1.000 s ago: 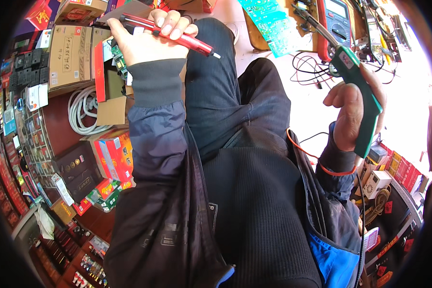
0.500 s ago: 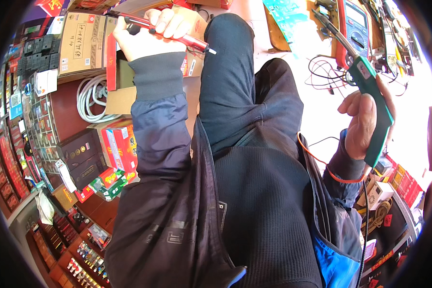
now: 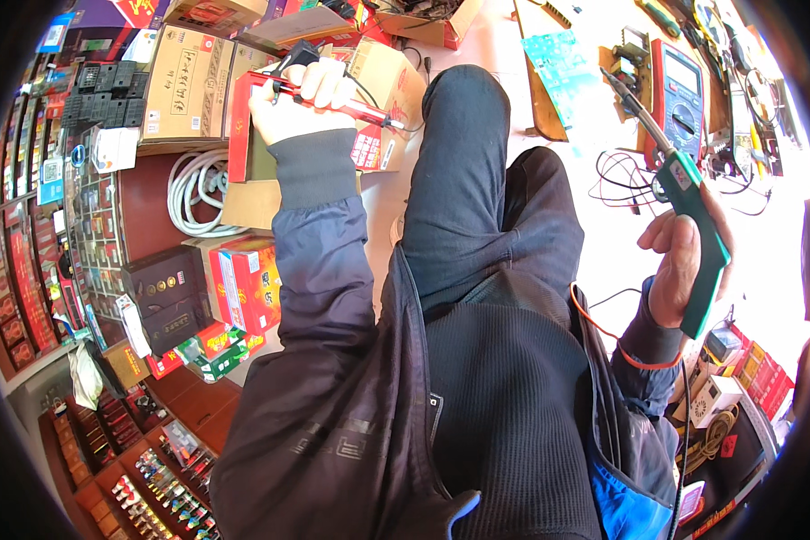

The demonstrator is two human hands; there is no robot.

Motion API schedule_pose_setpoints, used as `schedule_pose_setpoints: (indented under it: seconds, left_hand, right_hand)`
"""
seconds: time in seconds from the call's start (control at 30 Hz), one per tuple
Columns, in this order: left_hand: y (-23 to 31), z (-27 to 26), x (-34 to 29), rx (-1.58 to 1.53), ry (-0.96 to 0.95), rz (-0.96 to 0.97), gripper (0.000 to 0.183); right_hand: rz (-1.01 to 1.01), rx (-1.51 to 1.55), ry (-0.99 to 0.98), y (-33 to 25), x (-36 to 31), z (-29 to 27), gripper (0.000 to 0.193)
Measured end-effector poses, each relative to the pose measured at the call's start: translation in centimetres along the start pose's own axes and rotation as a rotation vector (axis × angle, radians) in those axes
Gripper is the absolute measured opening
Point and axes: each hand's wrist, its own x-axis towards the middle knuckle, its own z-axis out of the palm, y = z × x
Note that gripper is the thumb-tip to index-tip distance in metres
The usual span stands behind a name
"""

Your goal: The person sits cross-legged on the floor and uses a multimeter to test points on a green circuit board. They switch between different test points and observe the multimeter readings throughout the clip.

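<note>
My left hand point(image 3: 301, 101) is raised at the upper left, closed around a red solder sucker point(image 3: 369, 111) whose white tip points right. It is held over the cardboard boxes, beside my left knee. My right hand point(image 3: 677, 261), at the right, grips the green handle of a soldering iron point(image 3: 704, 236). The iron's metal barrel slants up and left toward a green circuit board point(image 3: 556, 76) and a red-and-grey multimeter point(image 3: 679, 108). The thumb lies along the inner side of the handle, and the palm is partly hidden.
Thin test leads point(image 3: 625, 175) lie tangled below the multimeter. Left of me stand a brown carton point(image 3: 184, 85), a coil of white hose point(image 3: 189, 193) and a red box point(image 3: 247, 283). An orange cord point(image 3: 643, 364) crosses near my right wrist.
The whole view has shifted, so my knees, boxes and bench appear lower and slightly right. Both hands keep hold of their tools.
</note>
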Motion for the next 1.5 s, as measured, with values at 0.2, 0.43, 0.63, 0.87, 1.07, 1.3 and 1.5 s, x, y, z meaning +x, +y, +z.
schedule_pose_setpoints:
  seconds: [0.2, 0.43, 0.63, 0.87, 1.07, 1.3, 1.5]
  left_hand:
    - [0.6, 0.2, 0.1, -0.028, -0.027, 0.054, 0.021]
    - [0.4, 0.5, -0.1, -0.018, 0.032, 0.161, 0.031]
    - [1.6, 0.1, 0.2, -0.084, 0.090, 0.127, 0.041]
    - [2.4, -1.6, 0.5, -0.212, 0.273, 0.100, 0.020]
    - [3.2, -4.9, 0.5, -0.374, 0.339, 0.011, 0.021]
    - [4.1, -8.9, 0.2, -0.326, 0.280, -0.010, 0.030]
    - [3.0, -8.0, 0.3, -0.121, 0.407, 0.108, 0.015]
  right_hand:
    - [-0.002, 0.034, 0.010, 0.4, -0.1, 0.1, 0.042]
    - [0.006, -0.012, -0.032, 0.6, -0.1, -0.3, 0.045]
    - [0.002, 0.005, -0.017, 0.3, -0.1, 0.0, 0.045]
    - [-0.008, -0.016, -0.039, -0.1, 0.0, 0.2, 0.046]
    - [-0.025, -0.008, -0.029, 0.0, 0.0, 0.4, 0.045]
    - [-0.010, -0.022, -0.022, 0.2, -0.1, 0.1, 0.046]
    - [0.038, -0.018, -0.007, 0.2, -0.4, -0.1, 0.047]
